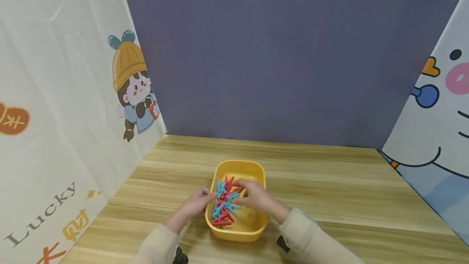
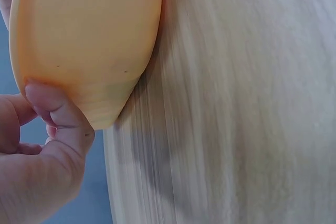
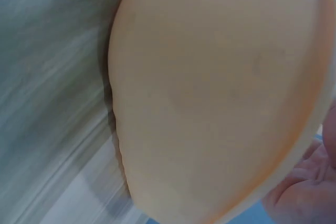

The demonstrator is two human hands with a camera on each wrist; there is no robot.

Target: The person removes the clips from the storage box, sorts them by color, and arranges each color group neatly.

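Observation:
A yellow plastic tub [image 1: 253,219] stands on the table, with several red clothespins [image 1: 221,220] and light blue clothespins [image 1: 220,188] heaped along its left side. My left hand [image 1: 198,203] pinches the tub's left rim between thumb and fingers. In the left wrist view the fingertips [image 2: 44,95] lie against the tub's outer wall [image 2: 89,30]. From the right my right hand [image 1: 254,195] reaches over the rim into the tub. Its thumb and fingers are spread apart around a blue clothespin at the heap's right edge. The right wrist view mostly shows the tub's outer wall [image 3: 210,77].
The wood-grain table [image 1: 322,182] extends to both sides of the tub. A dark grey-blue panel [image 1: 264,60] rises behind it. Printed white cloths hang at the left [image 1: 66,93] and the right [image 1: 439,121].

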